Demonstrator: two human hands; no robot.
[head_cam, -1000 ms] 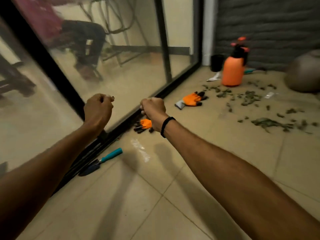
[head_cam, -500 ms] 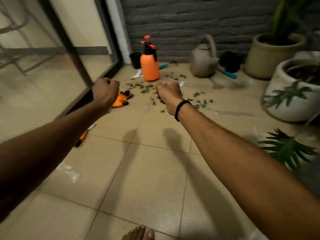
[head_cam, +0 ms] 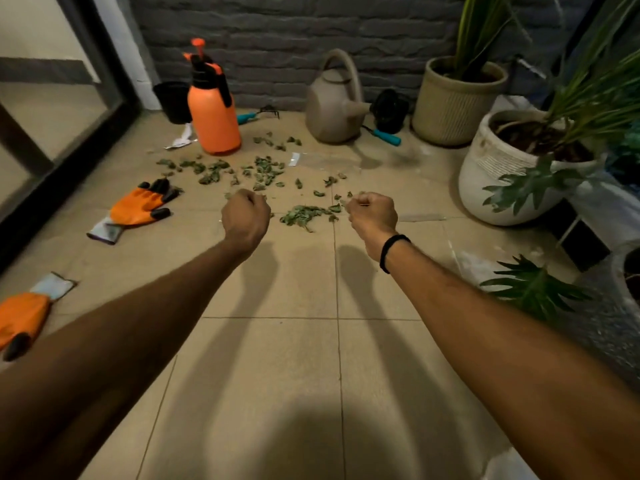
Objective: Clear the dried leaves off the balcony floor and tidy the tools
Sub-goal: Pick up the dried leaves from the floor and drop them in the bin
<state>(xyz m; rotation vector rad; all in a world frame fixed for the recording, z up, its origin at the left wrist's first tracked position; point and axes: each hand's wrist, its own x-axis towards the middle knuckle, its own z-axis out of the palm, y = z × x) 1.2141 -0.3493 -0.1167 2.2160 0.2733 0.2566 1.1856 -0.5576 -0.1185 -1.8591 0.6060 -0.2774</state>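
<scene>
View from the head camera, looking down at a tiled balcony floor [head_cam: 277,375]. Both forearms are being held out over the tiles. The left hand [head_cam: 246,216] is being kept in a fist, its fingers curled tight, and nothing is being seen inside it. The right hand [head_cam: 372,213], with a black wristband [head_cam: 393,251] being worn behind it, is likewise being clenched with its fingers curled in; no object is being seen in its grip. Both fists are being held above the floor, apart from each other.

The dried leaves [head_cam: 263,171] are being left scattered on the tiles just beyond the fists, with a denser clump [head_cam: 304,214] lying between the two hands. An orange spray bottle [head_cam: 214,116] is being shown upright behind the leaves, beside a black pot [head_cam: 173,100]. A grey watering can [head_cam: 334,109] is being shown upright against the brick wall [head_cam: 294,29]. A small rake [head_cam: 258,114] with a teal handle is lying between bottle and can; a second teal-handled tool [head_cam: 386,136] is lying just right of the can. One orange glove [head_cam: 140,204] is lying left of the leaves; another glove [head_cam: 20,320] is being cut by the left edge. A ribbed planter [head_cam: 450,105] and a white planter [head_cam: 498,181] are standing at the right.
</scene>
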